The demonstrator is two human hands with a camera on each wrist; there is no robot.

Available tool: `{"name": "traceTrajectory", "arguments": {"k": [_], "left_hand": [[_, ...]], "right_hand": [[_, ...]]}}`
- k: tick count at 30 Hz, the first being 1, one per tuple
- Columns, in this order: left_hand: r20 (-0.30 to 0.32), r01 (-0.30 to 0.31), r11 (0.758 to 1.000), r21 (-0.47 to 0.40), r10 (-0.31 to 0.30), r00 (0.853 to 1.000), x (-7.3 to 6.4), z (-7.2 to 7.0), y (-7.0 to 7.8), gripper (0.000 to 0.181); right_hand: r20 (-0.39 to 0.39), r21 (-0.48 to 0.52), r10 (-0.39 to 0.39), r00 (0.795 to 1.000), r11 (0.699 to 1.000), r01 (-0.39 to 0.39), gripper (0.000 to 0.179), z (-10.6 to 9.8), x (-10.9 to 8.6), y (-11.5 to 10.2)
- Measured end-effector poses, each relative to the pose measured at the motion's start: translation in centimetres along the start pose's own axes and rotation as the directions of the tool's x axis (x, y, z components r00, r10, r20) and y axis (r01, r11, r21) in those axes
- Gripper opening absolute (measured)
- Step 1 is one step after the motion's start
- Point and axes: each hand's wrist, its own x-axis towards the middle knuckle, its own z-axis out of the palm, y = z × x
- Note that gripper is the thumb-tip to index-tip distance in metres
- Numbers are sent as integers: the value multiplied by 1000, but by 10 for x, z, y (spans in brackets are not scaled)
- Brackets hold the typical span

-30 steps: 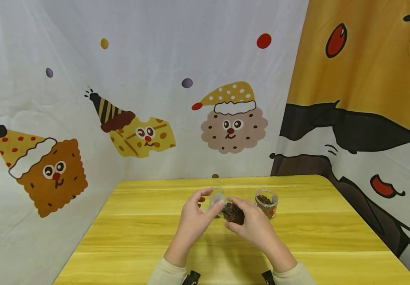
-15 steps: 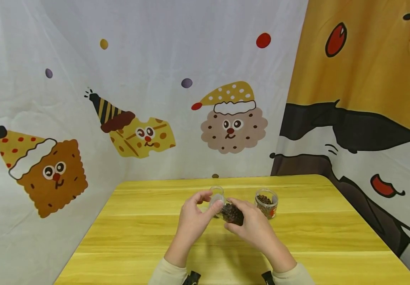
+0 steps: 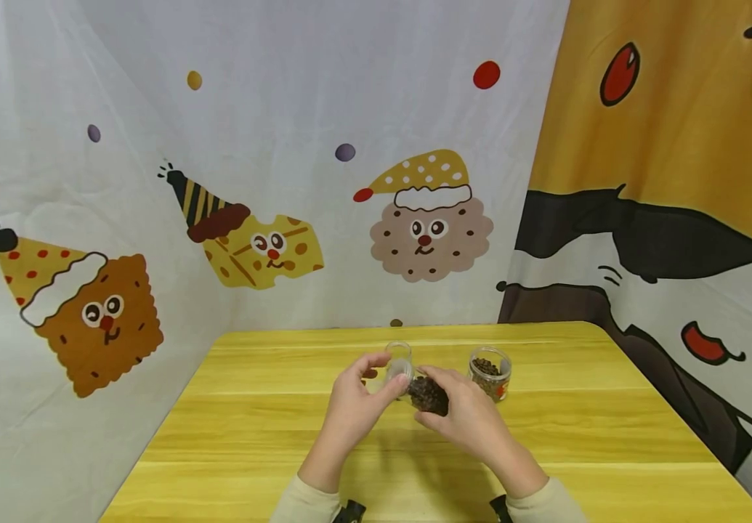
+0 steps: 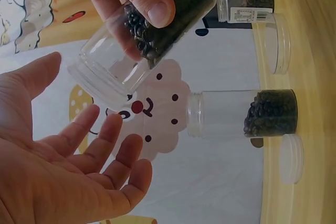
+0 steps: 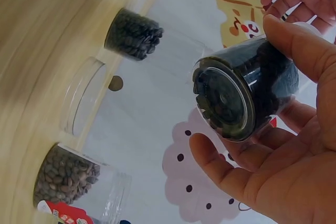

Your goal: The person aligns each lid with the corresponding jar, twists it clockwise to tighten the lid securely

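Observation:
My right hand (image 3: 474, 418) grips a clear jar (image 5: 226, 95) partly filled with dark, bean-like pieces. The jar is held tilted above the table, its base toward the right wrist camera. A translucent screw lid (image 4: 100, 88) caps the raised jar's end facing my left hand (image 4: 68, 166). That hand is spread with its fingers slightly bent, close beside the lid. In the head view the left thumb overlaps the lid. Beyond the hands stands a second clear jar (image 4: 270, 114), uncapped, with dark pieces in its lower part.
A wider open jar (image 3: 490, 374) of brown beans, bearing a red label, stands at the right on the wooden table (image 3: 271, 436). A clear lid (image 5: 86, 95) lies between the two standing jars, and a whitish lid (image 4: 292, 158) lies by the slimmer one. A patterned cloth (image 3: 284, 109) hangs behind.
Both hands and the held jar stay nearly in place. The head view has shifted very slightly.

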Motion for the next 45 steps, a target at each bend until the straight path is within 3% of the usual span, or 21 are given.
{"name": "traceTrajectory", "arguments": {"k": [6,19,35,45], "left_hand": [[12,-2,1000,28,1,1000,-1,0,-6,54],[156,-59,989,139,37,987,3,-9,-9,54],[227,-106,977,184,62,972,9,-14,-3,49],[219,-109,980,168,71,973,11,-13,-5,51]], "right_hand": [[19,-29,-30,999,999,31,73,3,-4,4],[0,-110,-112,994,988,112,72,6,-9,9],[-1,-160,-106,994,982,105,73,8,-6,13],[-18,-179,-148,989,973,142,72,5,-6,13]]}}
